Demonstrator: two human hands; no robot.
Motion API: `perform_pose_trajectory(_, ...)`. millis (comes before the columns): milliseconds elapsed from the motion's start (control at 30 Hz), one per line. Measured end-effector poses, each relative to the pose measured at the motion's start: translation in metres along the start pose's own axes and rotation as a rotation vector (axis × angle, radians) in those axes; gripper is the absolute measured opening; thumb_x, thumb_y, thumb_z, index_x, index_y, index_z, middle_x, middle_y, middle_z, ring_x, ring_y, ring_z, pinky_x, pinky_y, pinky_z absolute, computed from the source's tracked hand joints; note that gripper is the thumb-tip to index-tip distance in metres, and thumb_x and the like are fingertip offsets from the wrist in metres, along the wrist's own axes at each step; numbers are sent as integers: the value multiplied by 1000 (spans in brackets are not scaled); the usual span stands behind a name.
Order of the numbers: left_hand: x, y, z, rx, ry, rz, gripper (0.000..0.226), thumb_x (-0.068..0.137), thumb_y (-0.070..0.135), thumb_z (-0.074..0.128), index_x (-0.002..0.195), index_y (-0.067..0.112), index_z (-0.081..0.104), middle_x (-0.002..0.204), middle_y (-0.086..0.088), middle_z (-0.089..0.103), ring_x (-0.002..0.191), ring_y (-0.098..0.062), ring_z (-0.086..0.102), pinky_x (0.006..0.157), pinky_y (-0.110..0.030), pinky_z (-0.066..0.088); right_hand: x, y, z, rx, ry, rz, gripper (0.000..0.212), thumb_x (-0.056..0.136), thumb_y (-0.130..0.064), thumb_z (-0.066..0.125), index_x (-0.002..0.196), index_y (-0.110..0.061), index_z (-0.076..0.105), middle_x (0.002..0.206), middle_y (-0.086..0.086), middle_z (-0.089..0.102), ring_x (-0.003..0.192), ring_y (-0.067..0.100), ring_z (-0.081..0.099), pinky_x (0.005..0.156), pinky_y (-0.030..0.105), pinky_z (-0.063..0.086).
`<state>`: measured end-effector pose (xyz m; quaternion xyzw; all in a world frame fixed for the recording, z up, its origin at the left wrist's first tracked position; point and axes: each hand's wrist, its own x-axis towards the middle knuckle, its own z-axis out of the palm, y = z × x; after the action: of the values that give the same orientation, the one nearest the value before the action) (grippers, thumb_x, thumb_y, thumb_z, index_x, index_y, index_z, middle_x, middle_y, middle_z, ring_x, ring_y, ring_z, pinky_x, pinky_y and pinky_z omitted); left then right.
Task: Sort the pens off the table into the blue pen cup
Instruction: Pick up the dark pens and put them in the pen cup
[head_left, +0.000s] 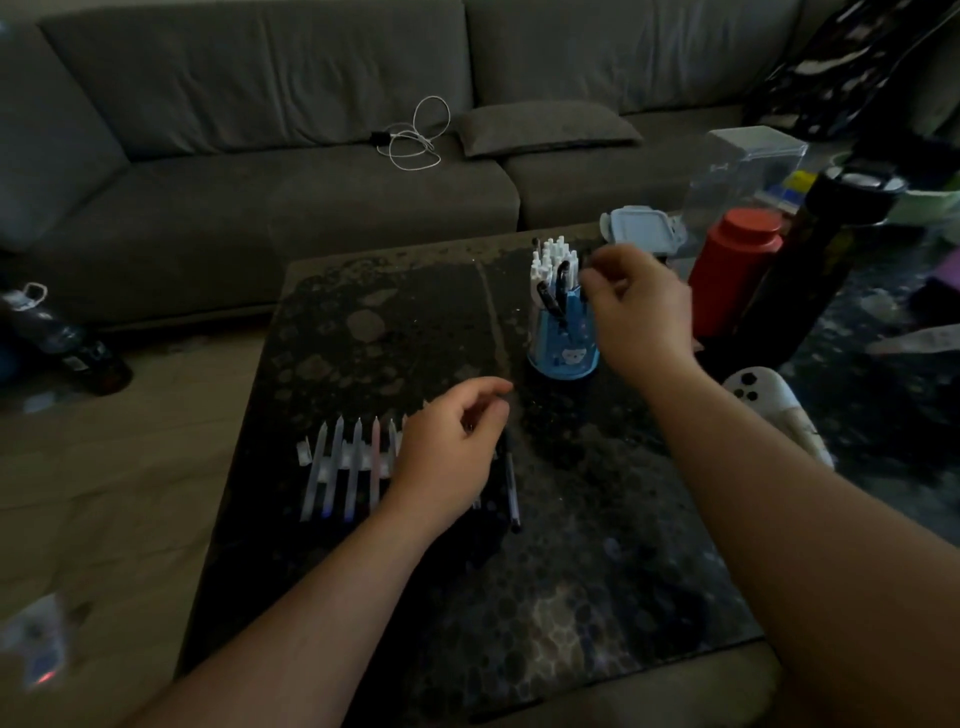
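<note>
The blue pen cup (563, 345) stands on the dark table (571, 545), right of its middle, and holds several white and dark pens. A row of pale pens (340, 467) lies side by side on the left half of the table. One dark pen (511, 488) lies just right of that row. My left hand (452, 447) hovers over the right end of the row with curled fingers and hides some pens; whether it grips one is unclear. My right hand (636, 312), blurred, is beside the cup's top with loosely spread fingers and nothing visible in them.
Behind the cup are a lidded plastic box (641, 231), a red jar (735, 270) and a tall dark bottle (810, 260). A white game controller (763, 395) lies at the table's right edge. A grey sofa (311, 182) with a white cable (415, 137) runs along the back.
</note>
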<state>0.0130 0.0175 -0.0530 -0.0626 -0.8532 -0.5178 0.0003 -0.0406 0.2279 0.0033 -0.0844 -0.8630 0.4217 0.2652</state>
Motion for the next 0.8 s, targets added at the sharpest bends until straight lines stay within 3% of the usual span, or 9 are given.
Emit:
perform_pose_trajectory(100, 0, -1, -1, 40, -16, -1, 21, 107, 35, 61, 122, 41, 73, 108, 22, 71, 99, 6, 63, 78, -15, 47, 0, 13, 12, -188, -102, 43, 17, 103, -36, 66, 118, -34, 74, 115, -10, 74, 116, 20, 64, 96, 45, 56)
perform_pose_trajectory(267, 2, -6, -4, 149, -28, 34, 21, 106, 33, 61, 120, 42, 73, 116, 22, 67, 108, 2, 62, 86, -16, 48, 0, 19, 14, -256, -154, 45, 29, 105, -29, 62, 133, -32, 70, 123, -5, 74, 120, 23, 62, 98, 41, 53)
perform_pose_trajectory(333, 3, -8, -4, 241, -9, 69, 23, 106, 28, 61, 120, 40, 74, 113, 26, 62, 110, 1, 59, 89, -15, 45, -6, 16, 9, -198, -90, 46, 27, 103, -22, 64, 130, -28, 66, 118, -6, 70, 110, 15, 61, 88, 32, 50)
perform_pose_trajectory(400, 6, -12, -4, 394, 24, 108, 25, 106, 24, 60, 121, 39, 74, 113, 23, 58, 116, -5, 54, 93, -21, 42, -16, 10, 3, -148, -19, 25, 16, 99, -17, 66, 110, -27, 61, 103, -6, 63, 92, 13, 61, 70, 24, 44)
perform_pose_trajectory(433, 8, -13, -5, 467, 35, 104, 26, 106, 24, 59, 121, 40, 73, 113, 22, 55, 117, -7, 51, 93, -22, 38, -21, 6, 1, -136, -59, 19, 14, 98, -18, 67, 101, -28, 58, 95, -6, 62, 85, 11, 61, 65, 24, 41)
perform_pose_trajectory(533, 11, -18, -6, 594, 13, 59, 26, 105, 30, 59, 124, 42, 72, 117, 15, 55, 118, -13, 46, 94, -27, 35, -37, -4, 6, -276, -522, 37, 15, 98, -35, 71, 91, -28, 60, 88, -5, 65, 80, 11, 64, 64, 27, 50)
perform_pose_trajectory(633, 11, -21, -4, 709, -16, 45, 31, 103, 40, 60, 132, 44, 69, 123, 9, 56, 117, -17, 47, 98, -33, 38, -51, -2, 23, -522, -929, 73, 37, 91, -62, 72, 87, -25, 68, 87, -2, 69, 82, 14, 66, 72, 34, 57)
perform_pose_trajectory(733, 9, -21, -1, 779, -65, 13, 38, 101, 50, 61, 138, 48, 64, 129, 7, 53, 122, -18, 45, 100, -34, 36, -61, 4, 36, -634, -1070, 109, 52, 82, -77, 71, 89, -25, 67, 91, -1, 70, 85, 17, 67, 74, 37, 57)
perform_pose_trajectory(800, 8, -21, 0, 800, -92, 10, 42, 99, 54, 62, 141, 47, 62, 133, 5, 53, 125, -20, 45, 102, -36, 36, -62, 5, 37, -657, -1098, 118, 48, 81, -73, 75, 88, -26, 64, 93, -1, 69, 86, 18, 67, 72, 36, 54)
